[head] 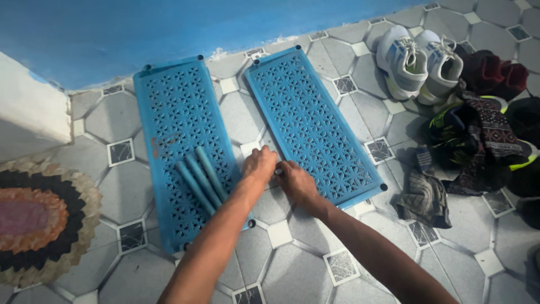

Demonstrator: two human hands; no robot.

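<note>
- Two hands meet over the tiled floor (292, 264), in the gap between two blue plastic panels.
- Fingers of the left hand (260, 164) are curled and bunched together, tips pointing down at the inner edge of the left panel (174, 118); they seem to pinch something small, but the view is too blurred to tell what.
- Fingers of the right hand (296, 181) are bent as well, tips touching the left hand's and resting against the near inner edge of the right panel (312, 121); whether they grip anything cannot be told.
- Three blue tubes (201, 177) lie side by side on the left panel, slanting, just beside the left hand.
- Both panels are flat on the floor, long rectangles with a pierced star pattern, set near each other and slightly fanned apart towards the blue wall (169, 28).
- White sports shoes (419, 59) stand by the wall to the right, well apart from the hands.
- Dark shoes and crumpled clothes (484, 132) are heaped beside them, with a grey rag (423, 198) nearer the right panel's corner.
- Round woven mat (36, 217) lies at the far left.
</note>
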